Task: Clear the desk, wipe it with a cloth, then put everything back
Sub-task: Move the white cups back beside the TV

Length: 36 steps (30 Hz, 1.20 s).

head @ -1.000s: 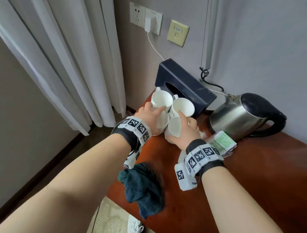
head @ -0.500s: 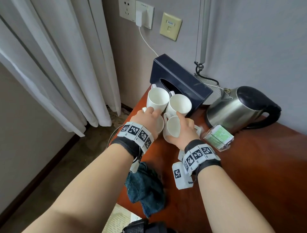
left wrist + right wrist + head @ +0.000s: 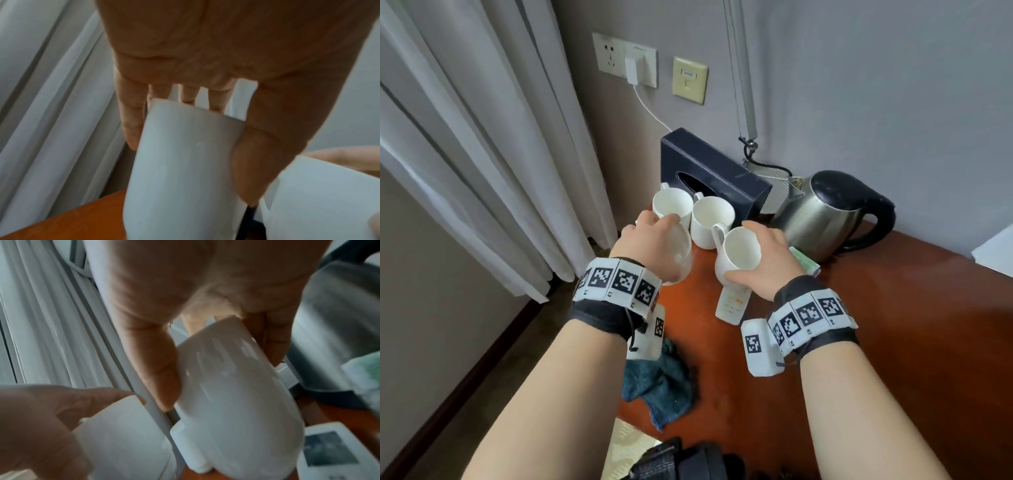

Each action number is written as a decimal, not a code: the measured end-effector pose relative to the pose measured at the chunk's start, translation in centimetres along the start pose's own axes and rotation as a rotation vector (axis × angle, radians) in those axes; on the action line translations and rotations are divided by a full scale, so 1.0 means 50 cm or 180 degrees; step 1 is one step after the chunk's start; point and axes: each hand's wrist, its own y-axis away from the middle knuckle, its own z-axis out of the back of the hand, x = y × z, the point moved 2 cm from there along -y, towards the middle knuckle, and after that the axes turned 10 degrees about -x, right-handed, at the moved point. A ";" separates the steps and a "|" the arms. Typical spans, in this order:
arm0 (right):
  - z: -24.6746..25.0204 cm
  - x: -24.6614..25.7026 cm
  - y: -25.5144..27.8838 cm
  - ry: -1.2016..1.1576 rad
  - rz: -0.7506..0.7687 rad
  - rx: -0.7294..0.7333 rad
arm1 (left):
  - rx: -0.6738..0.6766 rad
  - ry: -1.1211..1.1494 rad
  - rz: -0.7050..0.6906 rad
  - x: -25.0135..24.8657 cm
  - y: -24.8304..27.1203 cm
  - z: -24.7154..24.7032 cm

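My left hand (image 3: 664,240) grips a white mug (image 3: 683,260) from above, tilted, over the left edge of the red-brown desk (image 3: 893,342). In the left wrist view the fingers (image 3: 131,126) and thumb wrap its wall (image 3: 180,178). My right hand (image 3: 743,250) holds a second white mug (image 3: 722,270) tilted above a white remote (image 3: 732,305). Its thumb (image 3: 162,369) and fingers clasp the mug's body (image 3: 236,402). Two more white mugs (image 3: 673,205) (image 3: 712,219) stand behind. A dark teal cloth (image 3: 657,383) lies crumpled at the near left edge.
A dark blue tissue box (image 3: 715,174) leans at the back by the wall. The steel kettle (image 3: 822,216) with a black handle stands to the right of the mugs, green packets (image 3: 806,265) in front of it. White curtains (image 3: 482,154) hang left.
Both hands have drawn their mugs back from the two standing mugs and apart from each other. The right mug now hangs over the remote.
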 end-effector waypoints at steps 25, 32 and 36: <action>0.517 -0.595 0.398 0.0273 -0.0774 -0.0981 | 0.0155 0.0038 -0.1435 -0.700 0.336 -0.235; 0.545 -0.695 0.422 0.0032 -0.1106 -0.1121 | 0.0364 -0.0051 -0.1865 -0.792 0.342 -0.280; 0.562 -0.728 0.423 0.0061 -0.1243 -0.1092 | 0.0425 -0.0099 -0.2045 -0.839 0.333 -0.303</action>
